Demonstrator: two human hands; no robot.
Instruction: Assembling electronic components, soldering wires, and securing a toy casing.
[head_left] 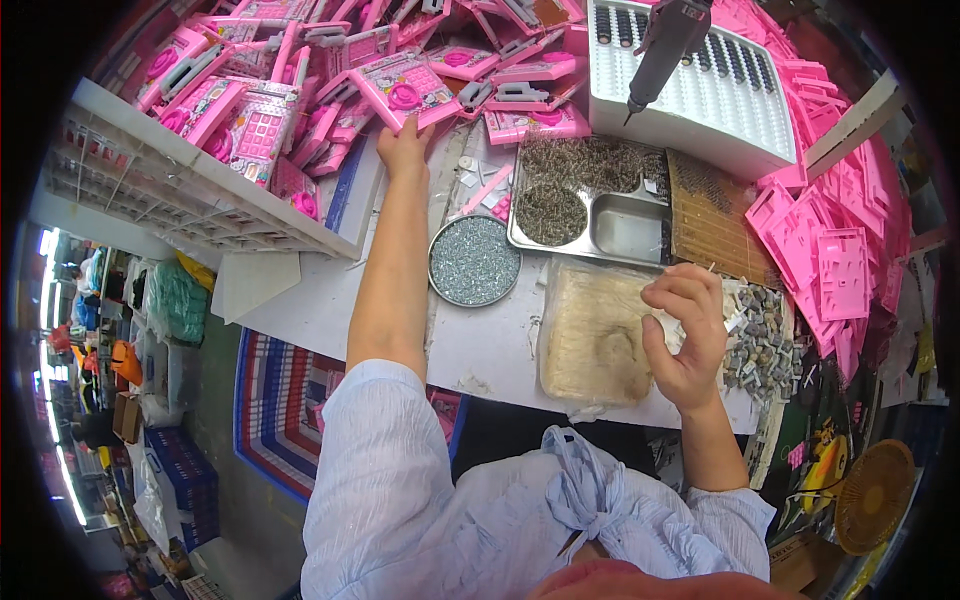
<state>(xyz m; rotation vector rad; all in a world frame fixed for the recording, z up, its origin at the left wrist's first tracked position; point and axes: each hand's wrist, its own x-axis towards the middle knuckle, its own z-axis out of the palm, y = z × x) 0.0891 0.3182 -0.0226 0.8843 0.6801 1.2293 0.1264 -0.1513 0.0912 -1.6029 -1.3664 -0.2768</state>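
My left hand reaches forward to a heap of pink toys and grips the near edge of a pink toy case, which has a round pink dial and printed keys. My right hand hovers by the right side of a yellowish block wrapped in clear plastic. Its fingers are curled but apart from the thumb, and I see nothing between them. Between my arms lies a round tin full of small silvery pieces. Beyond it stands a metal tray holding many small screws.
An electric screwdriver hangs over a white rack with black pieces in rows. Pink plastic shells pile up at the right. Small grey parts lie near my right hand. A white crate bounds the left.
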